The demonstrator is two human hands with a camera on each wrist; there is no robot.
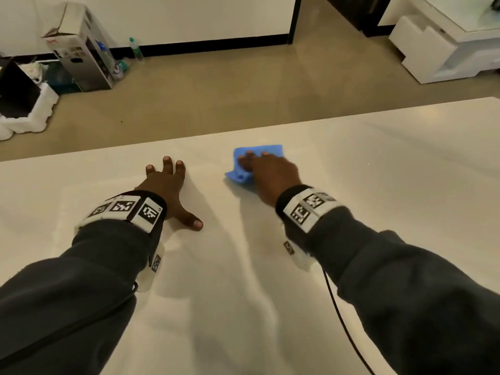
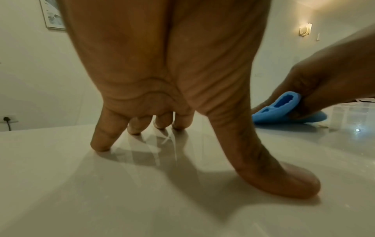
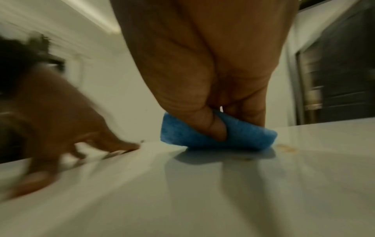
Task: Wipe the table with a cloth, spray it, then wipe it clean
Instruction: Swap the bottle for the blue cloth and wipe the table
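The glossy white tabletop (image 1: pixel 378 185) shows no wet film or droplets that can be made out, and no spray bottle is in view on it, so this looks like the first dry wipe, with the spraying and the final wipe probably left to do; that is a judgement, since the sheen of the surface could hide moisture. The right hand (image 1: pixel 270 171) presses a folded blue microfibre cloth (image 1: pixel 259 154) flat against the tabletop near its far edge. Its fingers (image 1: pixel 247 155) lie stretched over the top of the cloth, while in the right wrist view the thumb tucks into a fold at the cloth's near edge, so the cloth is pinned under the fingers and lightly pinched as well. A small yellowish smear sits on the tabletop just beside the cloth in that view. The left hand (image 1: pixel 167 185) rests on the tabletop near the cloth but apart from it, its fingers (image 2: pixel 101 141) spread wide with only the tips and thumb touching the surface, holding nothing and seemingly bracing the body.
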